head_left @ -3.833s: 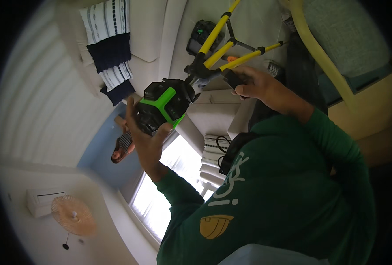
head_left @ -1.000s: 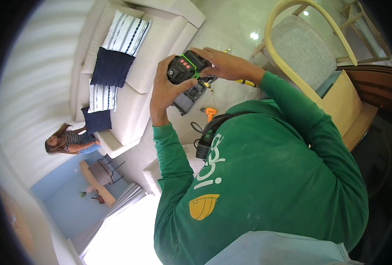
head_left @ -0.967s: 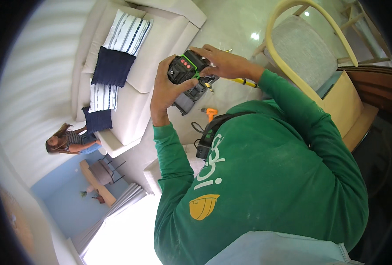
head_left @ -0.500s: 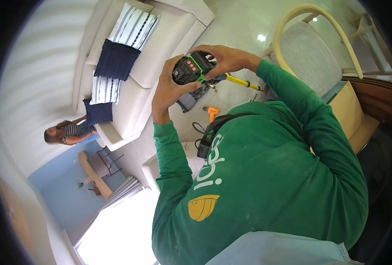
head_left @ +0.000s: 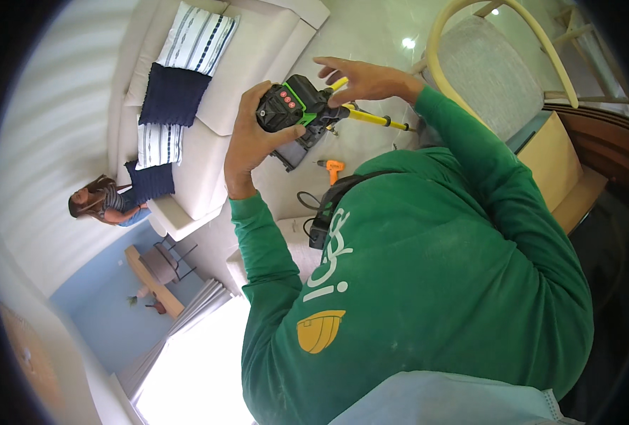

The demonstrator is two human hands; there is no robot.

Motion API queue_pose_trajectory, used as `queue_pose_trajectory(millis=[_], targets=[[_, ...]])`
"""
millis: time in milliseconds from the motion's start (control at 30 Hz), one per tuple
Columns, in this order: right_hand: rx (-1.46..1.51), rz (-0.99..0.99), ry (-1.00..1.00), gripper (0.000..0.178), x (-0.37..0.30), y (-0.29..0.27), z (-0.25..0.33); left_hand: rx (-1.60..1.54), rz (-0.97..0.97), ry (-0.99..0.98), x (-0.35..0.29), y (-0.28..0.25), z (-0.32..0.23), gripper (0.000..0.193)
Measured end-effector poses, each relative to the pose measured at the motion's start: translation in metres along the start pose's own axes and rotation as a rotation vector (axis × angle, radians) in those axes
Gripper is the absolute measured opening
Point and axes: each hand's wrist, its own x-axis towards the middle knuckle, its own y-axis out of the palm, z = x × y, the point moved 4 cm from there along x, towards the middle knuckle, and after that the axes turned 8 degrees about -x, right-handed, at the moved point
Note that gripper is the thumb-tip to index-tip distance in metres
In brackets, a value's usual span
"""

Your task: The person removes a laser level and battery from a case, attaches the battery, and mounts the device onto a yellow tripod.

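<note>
Lifted off the laser level (head_left: 289,106), right hand (head_left: 360,79) spreads open; left hand (head_left: 247,145) grips it.

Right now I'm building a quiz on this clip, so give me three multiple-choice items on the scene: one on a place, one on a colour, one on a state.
1. Where does the orange drill lie?
A. on the pale floor
B. on the sofa
C. on the chair

2. What colour are the tripod legs under the black-and-green device?
A. red
B. yellow
C. white

3. How is the right hand?
A. closed round the device
B. fingers spread, above the device
C. resting on the chair

Answers:
1 A, it lies on bare floor below the device.
2 B, the legs show yellow.
3 B, only the left hand grips the device.
</note>
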Motion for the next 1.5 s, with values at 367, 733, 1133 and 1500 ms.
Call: queue_pose_trajectory(millis=[367,733,1133,1500], targets=[[0.197,-0.030,0.010,0.066,-0.042,0.035,-0.017,0.279,0.014,0.070,-0.030,0.008,-0.027,0.095],[-0.137,-0.163,-0.076,0.084,-0.033,0.058,-0.024,0.286,-0.024,0.115,-0.029,0.009,-0.025,0.092],[-0.326,-0.141,-0.173,0.099,-0.035,0.027,0.020,-0.202,-0.238,-0.130,-0.075,0.044,0.111,0.108],[-0.469,-0.116,-0.288,0.098,-0.014,0.028,0.065,-0.785,-0.573,0.121,-0.029,0.143,0.159,0.048]])
